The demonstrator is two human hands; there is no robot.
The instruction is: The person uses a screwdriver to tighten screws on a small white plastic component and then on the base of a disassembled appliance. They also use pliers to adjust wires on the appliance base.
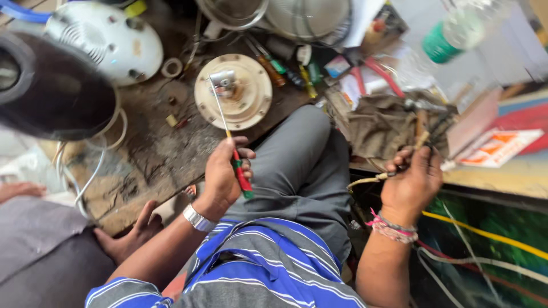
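My left hand [224, 174], with a metal watch on its wrist, grips a screwdriver [240, 171] by its red and green handle. The thin shaft runs up to the hub of a round cream motor plate [251, 105] lying on the worn wooden board [154, 154]. My right hand [412, 179], with a thread bracelet, is closed over a pale frayed cord [365, 181] at the edge of the bench on the right. Beside it lie a dark tool and a wooden handle [421, 122]. Exactly what the fingers enclose is partly hidden.
Another person's hand [134, 231] rests on the board's near edge. A white fan housing [108, 40] and a black round part [51, 85] sit at left. Loose tools, red pliers [374, 71], a brown cloth [382, 125] and a green-capped bottle [451, 34] crowd the back.
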